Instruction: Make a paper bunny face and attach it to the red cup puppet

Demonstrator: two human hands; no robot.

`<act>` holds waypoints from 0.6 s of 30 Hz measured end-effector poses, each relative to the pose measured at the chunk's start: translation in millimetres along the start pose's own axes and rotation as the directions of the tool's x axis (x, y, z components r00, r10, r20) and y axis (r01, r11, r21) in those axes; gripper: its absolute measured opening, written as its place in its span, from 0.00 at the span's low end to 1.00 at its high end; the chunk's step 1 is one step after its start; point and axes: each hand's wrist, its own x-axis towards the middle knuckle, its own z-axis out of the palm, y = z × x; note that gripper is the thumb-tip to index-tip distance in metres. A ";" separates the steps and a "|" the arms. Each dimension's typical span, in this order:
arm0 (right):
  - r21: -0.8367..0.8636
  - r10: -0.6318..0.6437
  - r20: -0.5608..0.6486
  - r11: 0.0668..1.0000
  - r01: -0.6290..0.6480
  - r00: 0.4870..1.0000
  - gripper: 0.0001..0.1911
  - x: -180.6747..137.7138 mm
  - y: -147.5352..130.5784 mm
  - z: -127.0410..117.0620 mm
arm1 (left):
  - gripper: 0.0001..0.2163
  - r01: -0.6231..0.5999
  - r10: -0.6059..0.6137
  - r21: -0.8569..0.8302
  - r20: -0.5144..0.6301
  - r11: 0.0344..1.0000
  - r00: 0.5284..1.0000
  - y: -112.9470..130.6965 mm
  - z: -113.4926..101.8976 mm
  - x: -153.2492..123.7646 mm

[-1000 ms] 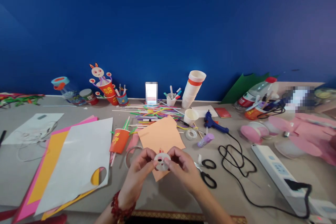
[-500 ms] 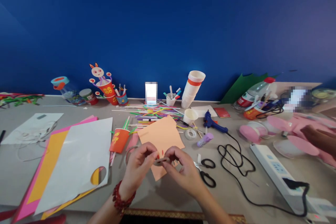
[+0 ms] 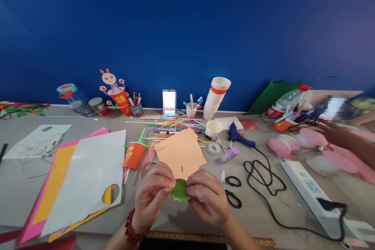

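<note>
My left hand (image 3: 152, 195) and my right hand (image 3: 207, 196) meet near the table's front edge, both pinched on a small round disc (image 3: 179, 191). Its green side faces me, and it hangs just above the near corner of a peach paper sheet (image 3: 180, 152). A red bead bracelet (image 3: 131, 229) circles my left wrist. Black scissors (image 3: 232, 192) lie just right of my right hand.
White, orange and pink sheets (image 3: 84, 172) lie at left, with an orange paper cup (image 3: 133, 155) beside them. Coloured straws (image 3: 172, 125), stacked cups (image 3: 216, 97), a blue glue gun (image 3: 238, 136), its black cord (image 3: 263, 179) and a power strip (image 3: 310, 191) fill the right. Another person's arm (image 3: 348, 140) reaches in over pink cut-outs.
I turned the disc over: a white decorated face showed before, its green side shows now. My hands dropped slightly toward me. Another person's arm came in from the right.
</note>
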 end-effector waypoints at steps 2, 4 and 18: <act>0.008 0.011 -0.012 1.000 -0.011 1.000 0.09 0.2 -0.5 0.8 | 0.06 -0.023 0.023 0.025 0.006 0.999 1.000 -0.6 -0.4 -0.6; 0.024 0.026 -0.024 0.999 -0.025 0.999 0.08 0.0 -0.5 1.8 | 0.06 -0.032 0.032 0.040 0.000 0.999 0.999 -1.9 -0.4 -1.1; 0.093 0.134 -0.088 0.988 -0.126 0.987 0.07 0.7 -1.5 7.5 | 0.06 0.016 -0.015 0.011 -0.029 1.000 0.999 -4.4 3.6 -4.6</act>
